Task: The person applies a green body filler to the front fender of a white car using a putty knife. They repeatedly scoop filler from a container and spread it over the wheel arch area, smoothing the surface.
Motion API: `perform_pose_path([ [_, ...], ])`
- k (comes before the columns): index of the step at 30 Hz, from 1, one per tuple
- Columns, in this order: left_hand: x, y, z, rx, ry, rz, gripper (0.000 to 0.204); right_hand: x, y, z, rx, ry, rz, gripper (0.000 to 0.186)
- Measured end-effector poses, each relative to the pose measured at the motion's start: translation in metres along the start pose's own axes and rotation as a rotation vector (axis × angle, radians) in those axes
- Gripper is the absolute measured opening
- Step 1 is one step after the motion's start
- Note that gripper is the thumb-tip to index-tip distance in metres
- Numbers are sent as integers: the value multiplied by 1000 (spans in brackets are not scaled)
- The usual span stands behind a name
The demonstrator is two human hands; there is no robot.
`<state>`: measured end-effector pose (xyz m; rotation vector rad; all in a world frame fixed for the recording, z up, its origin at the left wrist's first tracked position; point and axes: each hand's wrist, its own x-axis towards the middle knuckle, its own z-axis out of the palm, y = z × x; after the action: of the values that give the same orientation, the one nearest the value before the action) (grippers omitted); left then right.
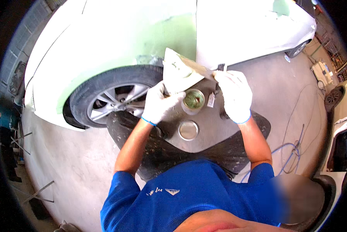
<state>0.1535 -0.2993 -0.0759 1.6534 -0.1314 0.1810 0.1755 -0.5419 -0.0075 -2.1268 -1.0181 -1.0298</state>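
Observation:
My left hand (pixel 161 102), in a white glove, grips the lower edge of a white mixing board (pixel 175 72) with pale filler smeared on it. My right hand (pixel 235 94), gloved too, is closed around a putty knife (pixel 209 73) whose blade lies at the board's right edge; a dark end shows above the fingers. Below the board, between both hands, stands an open can (pixel 193 107) of green paste. A round metal lid (pixel 188 130) lies on the floor nearer to me. Beside the can is a small white tube or packet (pixel 211 99).
A white car (pixel 119 34) with green filled patches fills the far side, its front wheel (pixel 117 98) close to my left hand. Blue and dark hoses (pixel 295 149) coil on the floor at right. Another vehicle (pixel 341 131) stands at the right rim. Metal stands (pixel 38 193) are at lower left.

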Motion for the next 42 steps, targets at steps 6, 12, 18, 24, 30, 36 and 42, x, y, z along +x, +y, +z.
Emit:
perform_pose_path([
  [6,-1,41,-3,145,79,99,41,21,5,-11,-97,51,-185,30],
  [12,-1,41,-3,68,65,85,41,28,-1,-14,122,190,77,23],
  [18,2,44,7,-139,-2,77,42,31,-13,-11,318,67,66,19],
  [24,2,39,9,-204,-13,-46,42,13,-3,4,509,227,588,26],
  [30,2,44,21,-240,-84,-94,41,15,-26,15,781,207,606,23],
  [36,-4,51,21,-286,-86,-34,39,20,-25,12,599,62,486,19],
  [42,-5,50,28,-323,-52,-102,43,15,-13,27,843,329,632,23],
])
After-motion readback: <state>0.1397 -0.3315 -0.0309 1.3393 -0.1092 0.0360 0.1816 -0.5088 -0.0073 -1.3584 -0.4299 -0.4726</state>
